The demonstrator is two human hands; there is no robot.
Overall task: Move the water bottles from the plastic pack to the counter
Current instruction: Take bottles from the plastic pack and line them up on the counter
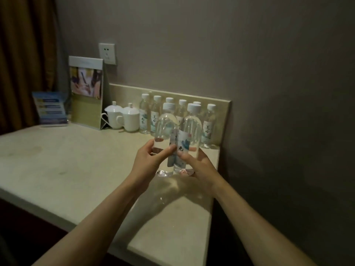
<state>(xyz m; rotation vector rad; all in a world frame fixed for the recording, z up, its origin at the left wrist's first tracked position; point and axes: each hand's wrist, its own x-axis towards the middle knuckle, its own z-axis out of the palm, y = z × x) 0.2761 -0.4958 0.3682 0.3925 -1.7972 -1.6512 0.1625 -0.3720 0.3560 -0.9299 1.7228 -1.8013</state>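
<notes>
Two clear water bottles with white caps are held upright, side by side, just above the beige counter (76,169). My left hand (149,160) grips the left bottle (166,125) around its lower half. My right hand (197,166) grips the right bottle (190,129) at its label. Behind them, several more bottles (208,125) of the same kind stand in a row against the low backsplash. The plastic pack is not in view.
Two white lidded cups (126,118) stand left of the bottle row. A standing menu card (86,93) and a blue leaflet holder (51,108) are at the back left. A wall socket (107,53) is above. The counter's right edge (213,198) meets a dark wall.
</notes>
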